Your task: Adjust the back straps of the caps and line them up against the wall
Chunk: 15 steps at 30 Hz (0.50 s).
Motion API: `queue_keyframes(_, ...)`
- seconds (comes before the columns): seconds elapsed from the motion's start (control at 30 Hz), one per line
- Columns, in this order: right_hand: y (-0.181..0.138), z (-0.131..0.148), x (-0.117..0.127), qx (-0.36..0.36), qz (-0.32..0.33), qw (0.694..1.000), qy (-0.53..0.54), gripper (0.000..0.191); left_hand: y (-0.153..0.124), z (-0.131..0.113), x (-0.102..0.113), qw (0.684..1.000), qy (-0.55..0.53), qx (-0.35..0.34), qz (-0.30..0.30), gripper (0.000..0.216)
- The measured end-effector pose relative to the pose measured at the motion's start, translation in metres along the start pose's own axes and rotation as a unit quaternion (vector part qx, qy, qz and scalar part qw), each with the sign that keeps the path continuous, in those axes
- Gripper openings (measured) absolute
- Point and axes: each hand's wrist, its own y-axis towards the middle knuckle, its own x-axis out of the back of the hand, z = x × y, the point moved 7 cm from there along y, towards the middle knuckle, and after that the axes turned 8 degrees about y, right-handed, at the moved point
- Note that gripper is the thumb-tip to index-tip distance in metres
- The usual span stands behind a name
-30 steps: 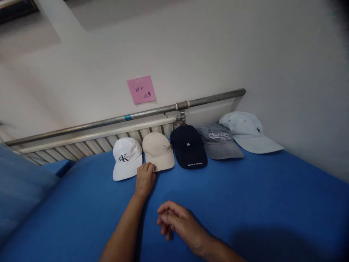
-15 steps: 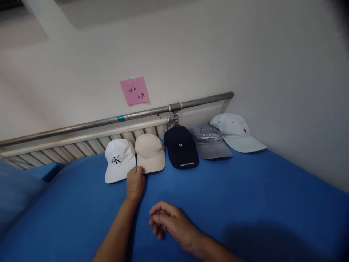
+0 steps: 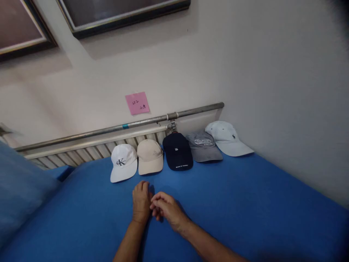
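A row of caps lies along the far side of the blue surface [image 3: 89,214]. From the left come a white cap [image 3: 124,163] with black "CK" letters, a beige cap [image 3: 149,156] and a black cap [image 3: 177,151]. Farther right are a grey cap [image 3: 204,147] and a pale cap [image 3: 229,138] at the wall. My left hand [image 3: 141,201], empty with loosely bent fingers, is just in front of the beige cap, apart from it. Beside it, my right hand [image 3: 167,210] is half curled, fingers apart, holding nothing. Their fingers come close together; whether they touch I cannot tell.
Behind the caps run a metal pipe [image 3: 105,131] and a cream radiator [image 3: 95,151]. A pink note [image 3: 137,103] with handwriting is on the wall. Picture frames [image 3: 131,20] hang above. Light-blue cloth [image 3: 21,189] is at the left edge.
My left hand has let go of the beige cap's brim and drawn back towards my right hand. The view has tilted up, bringing the picture frames in; the caps keep their order.
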Motion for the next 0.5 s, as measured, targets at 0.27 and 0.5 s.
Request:
queue_keyframes(0.27,-0.017,0.020,0.043,0.063,-0.093,0.993,-0.025,0.010,-0.039,-0.050,0.019,0.997,-0.026,-0.066,0.009,0.019)
queue_keyframes(0.5,-0.062,0.048,0.085,0.089,-0.101,0.985,-0.110,0.008,-0.068,-0.069,0.013,0.991,-0.040,-0.131,0.008,0.025)
